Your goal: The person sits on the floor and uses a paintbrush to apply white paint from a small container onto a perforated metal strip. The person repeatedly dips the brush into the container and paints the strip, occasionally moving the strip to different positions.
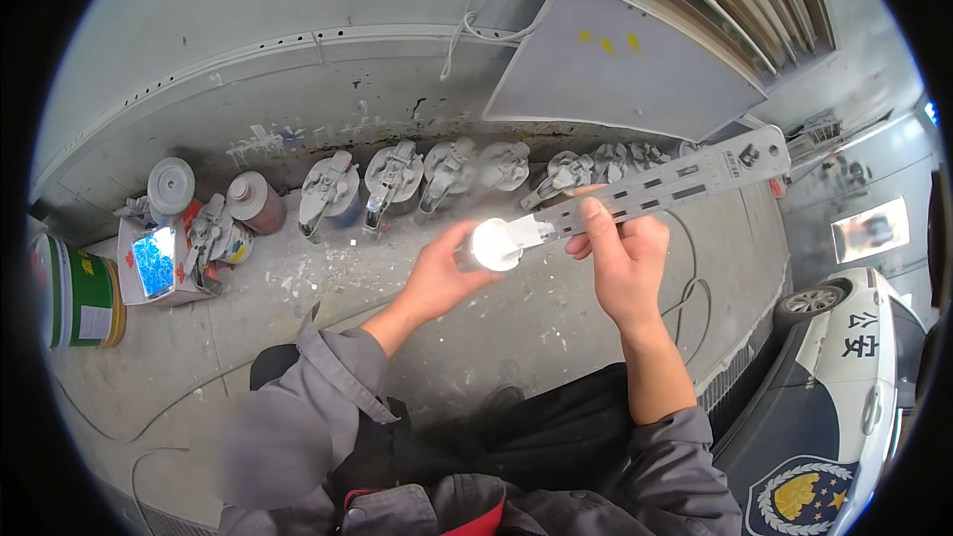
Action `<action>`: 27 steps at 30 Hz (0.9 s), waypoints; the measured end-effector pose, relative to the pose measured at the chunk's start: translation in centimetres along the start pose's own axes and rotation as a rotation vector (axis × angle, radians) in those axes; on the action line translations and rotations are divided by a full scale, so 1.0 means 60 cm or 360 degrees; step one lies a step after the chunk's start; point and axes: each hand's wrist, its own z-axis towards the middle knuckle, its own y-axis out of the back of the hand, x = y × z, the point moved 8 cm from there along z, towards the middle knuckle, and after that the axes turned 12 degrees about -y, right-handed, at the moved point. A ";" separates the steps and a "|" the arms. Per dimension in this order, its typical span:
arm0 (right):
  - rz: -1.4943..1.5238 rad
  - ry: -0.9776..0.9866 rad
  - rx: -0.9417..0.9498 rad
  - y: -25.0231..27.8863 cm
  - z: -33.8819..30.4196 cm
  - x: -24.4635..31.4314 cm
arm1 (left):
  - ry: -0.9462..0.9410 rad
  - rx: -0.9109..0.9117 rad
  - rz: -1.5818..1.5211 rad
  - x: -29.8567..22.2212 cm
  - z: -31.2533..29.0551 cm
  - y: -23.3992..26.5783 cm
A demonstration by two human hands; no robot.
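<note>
A small cup of white paint [493, 245] is gripped from its left side by my left hand [443, 272], fingers wrapped round it. My right hand [623, 252] pinches a long flat grey mixing stick [685, 177] with slots along its length. The stick's white-coated end lies at the cup's rim, over the paint. Its other end reaches up to the right, past my hand. Beyond the cup, several grey-covered paint cans with spouted lids [394, 177] stand in a row along the wall.
At the left are a green bucket [91, 296], a cardboard box [189, 278] and a round tin [254, 202]. A hose [700, 290] lies on the paint-spotted floor. A white and dark car [834, 407] stands at the right. A grey panel [625, 65] leans at the back wall.
</note>
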 end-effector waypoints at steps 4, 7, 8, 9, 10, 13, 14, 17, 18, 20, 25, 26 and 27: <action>-0.0510 0.0214 0.0071 -0.023 -0.006 -0.008 | -0.0032 -0.0021 -0.0125 -0.007 0.006 -0.014; -0.0192 0.0050 0.0079 -0.016 -0.007 -0.022 | -0.0008 -0.0024 -0.0111 0.000 0.004 -0.009; -0.0045 -0.0054 0.0032 -0.005 -0.005 -0.013 | -0.0001 -0.0020 -0.0068 0.000 0.004 -0.004; -0.0054 -0.0038 0.0028 -0.009 -0.001 -0.012 | 0.0006 -0.0015 -0.0024 0.001 0.002 0.000; -0.0075 -0.0030 0.0000 -0.004 0.000 -0.011 | -0.0029 -0.0044 -0.0080 -0.002 0.004 -0.003; -0.0296 0.0124 0.0048 -0.022 -0.001 -0.026 | -0.0082 -0.0090 -0.0165 -0.004 0.004 -0.010; -0.0351 0.0151 0.0082 -0.034 -0.005 -0.028 | -0.0067 -0.0078 -0.0139 -0.001 0.005 -0.010; -0.0240 0.0117 0.0050 -0.019 -0.008 -0.008 | 0.0017 -0.0028 -0.0023 0.001 0.004 -0.005; -0.0115 0.0064 0.0022 -0.008 -0.002 -0.005 | 0.0053 -0.0010 0.0022 -0.001 0.003 -0.002; -0.0028 0.0020 -0.0046 0.005 0.000 0.000 | 0.0017 -0.0046 -0.0035 -0.007 0.003 -0.002; -0.0379 0.0162 0.0046 -0.031 -0.007 -0.039 | -0.0039 -0.0070 -0.0124 -0.004 0.006 -0.011; -0.0281 0.0119 0.0033 -0.024 -0.006 -0.030 | -0.0042 -0.0085 -0.0113 -0.004 0.004 -0.007; -0.0185 0.0076 0.0021 -0.017 -0.005 -0.018 | -0.0046 -0.0100 -0.0102 -0.004 0.002 -0.002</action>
